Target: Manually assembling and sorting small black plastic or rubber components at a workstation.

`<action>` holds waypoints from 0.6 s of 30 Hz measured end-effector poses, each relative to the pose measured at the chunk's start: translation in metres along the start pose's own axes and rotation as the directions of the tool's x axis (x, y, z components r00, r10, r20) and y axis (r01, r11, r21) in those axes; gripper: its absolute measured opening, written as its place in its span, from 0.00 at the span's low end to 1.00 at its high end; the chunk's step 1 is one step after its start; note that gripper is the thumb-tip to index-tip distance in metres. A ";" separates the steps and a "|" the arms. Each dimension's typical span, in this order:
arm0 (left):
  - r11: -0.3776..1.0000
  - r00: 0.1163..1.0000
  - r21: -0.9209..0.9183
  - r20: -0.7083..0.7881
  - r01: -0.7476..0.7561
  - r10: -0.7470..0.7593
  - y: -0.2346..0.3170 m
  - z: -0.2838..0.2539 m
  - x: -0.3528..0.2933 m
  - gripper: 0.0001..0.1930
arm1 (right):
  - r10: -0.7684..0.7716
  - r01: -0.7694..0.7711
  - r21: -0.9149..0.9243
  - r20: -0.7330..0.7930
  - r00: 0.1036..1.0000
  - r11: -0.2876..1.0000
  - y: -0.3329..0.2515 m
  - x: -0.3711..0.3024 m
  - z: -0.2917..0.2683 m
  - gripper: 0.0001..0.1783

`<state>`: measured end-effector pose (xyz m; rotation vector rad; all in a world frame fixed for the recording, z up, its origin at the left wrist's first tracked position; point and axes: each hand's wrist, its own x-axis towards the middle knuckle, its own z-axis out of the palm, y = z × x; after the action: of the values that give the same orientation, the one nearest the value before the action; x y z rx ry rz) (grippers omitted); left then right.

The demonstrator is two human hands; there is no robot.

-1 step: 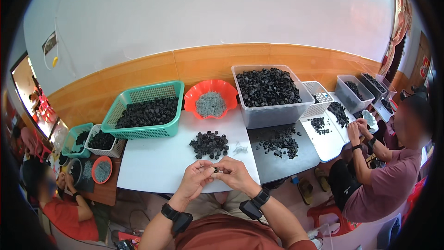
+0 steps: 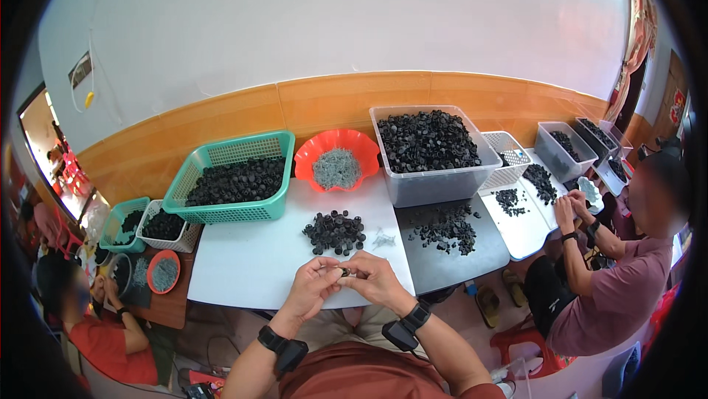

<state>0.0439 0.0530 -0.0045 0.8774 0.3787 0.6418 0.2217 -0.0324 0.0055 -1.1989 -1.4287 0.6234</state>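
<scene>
My left hand [image 2: 311,285] and my right hand [image 2: 373,279] meet near the front edge of the white board [image 2: 243,259]. Between their fingertips is a small black round part [image 2: 344,272], pinched from both sides; its finer details are too small to make out. Just beyond my fingers lies a pile of black cap-like parts [image 2: 333,233]. To the right of that pile, a few thin pale grey pieces [image 2: 383,238] are scattered on the board. Loose black pieces [image 2: 448,229] cover part of the dark board on my right.
Along the wall stand a green basket [image 2: 279,203] of black parts, a red scalloped bowl [image 2: 304,146] of grey pieces and a clear bin [image 2: 435,185] heaped with black parts. One person [image 2: 619,281] works at the right, another person [image 2: 110,347] at the left.
</scene>
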 end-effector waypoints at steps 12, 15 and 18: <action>1.000 1.000 0.001 -0.016 -0.008 0.008 -0.001 0.001 -0.003 0.11 | -0.025 0.025 -0.008 0.020 1.000 1.000 0.001 -0.001 0.001 0.15; 1.000 0.999 0.010 -0.036 0.002 -0.002 -0.001 0.002 -0.003 0.11 | -0.008 0.008 0.002 0.018 1.000 1.000 -0.001 -0.002 0.001 0.16; 1.000 0.999 0.027 -0.044 0.005 -0.003 -0.002 0.004 -0.001 0.11 | 0.000 0.000 0.019 0.004 1.000 1.000 0.000 -0.002 0.000 0.17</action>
<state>0.0460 0.0488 -0.0035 0.8889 0.4289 0.6543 0.2218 -0.0347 0.0045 -1.1833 -1.4235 0.6390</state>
